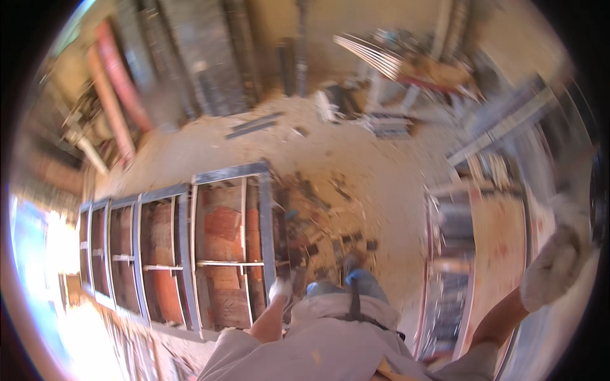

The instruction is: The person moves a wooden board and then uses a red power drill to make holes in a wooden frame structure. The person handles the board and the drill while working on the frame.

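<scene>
My left hand (pixel 280 290), in a whitish glove, is beside the near right end of a long metal frame (pixel 267 222) with crossbars and thin white inner strips. Whether it grips the frame's edge I cannot make out. Reddish-brown boards (pixel 223 225) show through the frame's openings. Out to the far right, my right hand (pixel 554 270) wears a pale glove and is smeared by motion, its fingers unclear. Nearest to it is a bench with a light brown top (pixel 499 247).
Dark scraps (pixel 318 244) lie scattered on the dusty floor around my feet. Between me and the bench top sits a rack of dark pieces (pixel 452 273). Long panels (pixel 206 57) lean on the back wall. A cluttered table (pixel 438 73) stands at the back right.
</scene>
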`<state>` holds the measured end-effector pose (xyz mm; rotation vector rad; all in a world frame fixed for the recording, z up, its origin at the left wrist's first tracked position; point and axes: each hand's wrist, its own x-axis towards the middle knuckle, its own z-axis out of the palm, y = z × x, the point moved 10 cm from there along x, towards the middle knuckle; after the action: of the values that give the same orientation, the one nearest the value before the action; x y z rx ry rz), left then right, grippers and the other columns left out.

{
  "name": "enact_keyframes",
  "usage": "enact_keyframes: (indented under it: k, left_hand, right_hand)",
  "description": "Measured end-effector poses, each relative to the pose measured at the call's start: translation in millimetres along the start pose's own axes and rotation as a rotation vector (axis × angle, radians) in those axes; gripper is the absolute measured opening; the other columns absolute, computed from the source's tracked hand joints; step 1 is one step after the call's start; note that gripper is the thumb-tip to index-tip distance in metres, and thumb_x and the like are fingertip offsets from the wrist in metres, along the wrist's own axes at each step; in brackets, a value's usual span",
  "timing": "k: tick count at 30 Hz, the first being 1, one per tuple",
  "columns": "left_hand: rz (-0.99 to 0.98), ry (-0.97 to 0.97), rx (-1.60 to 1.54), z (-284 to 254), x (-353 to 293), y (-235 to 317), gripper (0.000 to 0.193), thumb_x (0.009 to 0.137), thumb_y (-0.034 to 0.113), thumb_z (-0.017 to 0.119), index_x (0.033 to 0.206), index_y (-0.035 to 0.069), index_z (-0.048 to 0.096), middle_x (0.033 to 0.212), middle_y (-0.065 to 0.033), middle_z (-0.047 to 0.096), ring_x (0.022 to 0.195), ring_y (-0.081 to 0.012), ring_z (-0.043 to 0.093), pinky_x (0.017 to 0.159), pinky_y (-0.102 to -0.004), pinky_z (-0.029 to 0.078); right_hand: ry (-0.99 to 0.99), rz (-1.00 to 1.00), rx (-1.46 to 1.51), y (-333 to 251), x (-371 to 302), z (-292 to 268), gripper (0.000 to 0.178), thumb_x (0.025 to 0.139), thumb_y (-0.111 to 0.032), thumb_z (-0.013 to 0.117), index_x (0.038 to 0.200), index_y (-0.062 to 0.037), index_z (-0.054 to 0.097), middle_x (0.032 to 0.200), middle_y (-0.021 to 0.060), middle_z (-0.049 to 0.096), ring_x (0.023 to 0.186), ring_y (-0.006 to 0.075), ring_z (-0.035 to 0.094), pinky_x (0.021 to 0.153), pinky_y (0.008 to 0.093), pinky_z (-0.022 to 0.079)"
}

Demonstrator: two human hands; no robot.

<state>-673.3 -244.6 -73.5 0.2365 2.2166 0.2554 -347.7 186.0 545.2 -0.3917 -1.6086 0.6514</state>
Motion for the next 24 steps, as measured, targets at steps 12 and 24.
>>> enact_keyframes:
  k: [12, 24]
  left_hand:
    - [-0.169, -0.176, 0.059, 120.1, 65.1, -57.5, 0.048, 0.102, 0.046, 0.05, 0.124, 0.01, 0.072, 0.126, -0.0156, 0.071, 0.116, -0.0319, 0.068, 0.094, -0.0437, 0.055]
    - [-0.044, 0.63, -1.158, -510.1, 330.4, 261.3, 0.032, 0.104, 0.033, 0.062, 0.1, 0.004, 0.073, 0.074, -0.0001, 0.065, 0.075, -0.0115, 0.062, 0.067, -0.0314, 0.052]
  right_hand:
    - [-1.116, 0.568, 0.182, 379.4, -59.9, 530.1, 0.021, 0.102, -0.017, 0.066, 0.113, 0.0001, 0.069, 0.093, 0.0078, 0.073, 0.087, 0.0135, 0.07, 0.078, 0.0284, 0.056]
    - [-2.069, 0.523, -0.976, 808.5, -203.3, 653.4, 0.031, 0.092, -0.033, 0.064, 0.104, -0.0067, 0.075, 0.102, 0.0164, 0.074, 0.091, 0.0351, 0.07, 0.077, 0.0433, 0.056]
